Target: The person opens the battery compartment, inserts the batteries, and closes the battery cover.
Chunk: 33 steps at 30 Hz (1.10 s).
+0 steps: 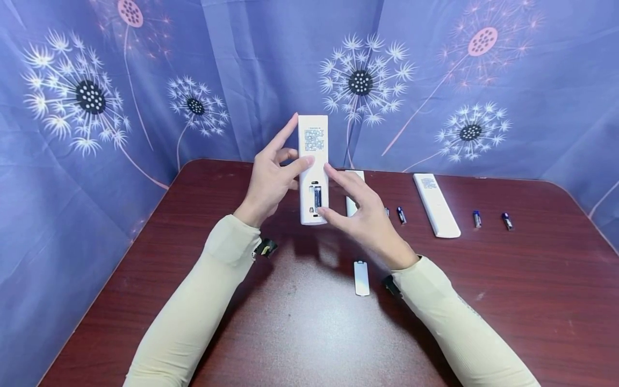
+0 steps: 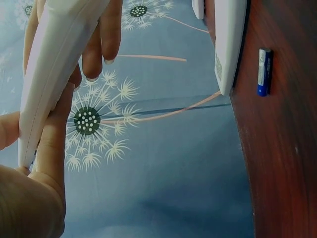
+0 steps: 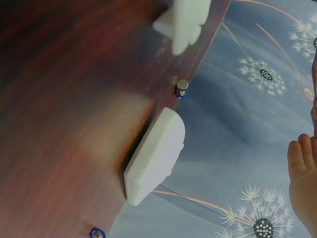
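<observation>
A white remote control (image 1: 313, 161) is held upright above the table, its back with printed text facing me. Its battery compartment is uncovered, and a dark battery (image 1: 317, 196) shows inside. My left hand (image 1: 268, 180) grips the remote from the left, thumb across its back and index finger reaching up to the top corner. From the right, my right hand (image 1: 367, 215) holds the lower part; its thumb tip touches the compartment's lower end and its index finger meets the side edge. In the left wrist view the same remote (image 2: 54, 64) appears edge-on between fingers.
A small white battery cover (image 1: 361, 278) lies on the table (image 1: 290, 333) below my hands. Behind my right hand is a second remote (image 1: 355, 176), partly hidden. Another remote (image 1: 437, 205) lies farther right. Loose batteries (image 1: 401, 215) lie around them. A patterned curtain (image 1: 271, 70) hangs behind.
</observation>
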Motion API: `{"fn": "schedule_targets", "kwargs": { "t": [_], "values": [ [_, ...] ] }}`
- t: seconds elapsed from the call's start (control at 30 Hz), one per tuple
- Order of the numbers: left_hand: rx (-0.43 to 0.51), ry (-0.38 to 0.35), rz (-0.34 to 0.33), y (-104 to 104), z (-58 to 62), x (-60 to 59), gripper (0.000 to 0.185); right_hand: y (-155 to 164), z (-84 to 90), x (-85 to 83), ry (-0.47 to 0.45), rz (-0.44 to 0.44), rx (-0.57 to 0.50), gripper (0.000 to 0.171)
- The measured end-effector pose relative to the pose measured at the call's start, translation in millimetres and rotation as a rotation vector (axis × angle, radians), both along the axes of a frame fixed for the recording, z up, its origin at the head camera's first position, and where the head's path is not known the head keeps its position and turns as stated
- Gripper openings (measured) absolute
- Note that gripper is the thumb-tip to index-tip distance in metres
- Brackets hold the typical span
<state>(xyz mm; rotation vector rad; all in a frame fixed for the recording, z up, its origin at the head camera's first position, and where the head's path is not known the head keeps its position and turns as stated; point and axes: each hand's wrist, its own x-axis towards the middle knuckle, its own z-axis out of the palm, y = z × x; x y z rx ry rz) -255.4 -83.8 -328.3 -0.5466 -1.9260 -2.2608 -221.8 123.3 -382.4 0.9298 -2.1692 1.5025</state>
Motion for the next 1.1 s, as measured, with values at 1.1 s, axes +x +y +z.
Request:
{"fn": "schedule_targets", "kwargs": {
  "t": [1.1],
  "values": [
    [-0.017,-0.031,0.015,-4.3,-3.3,-4.6,0.078,-0.6,2.2,-5.9,0.101,-0.055,0.122,0.081]
  ]
}}
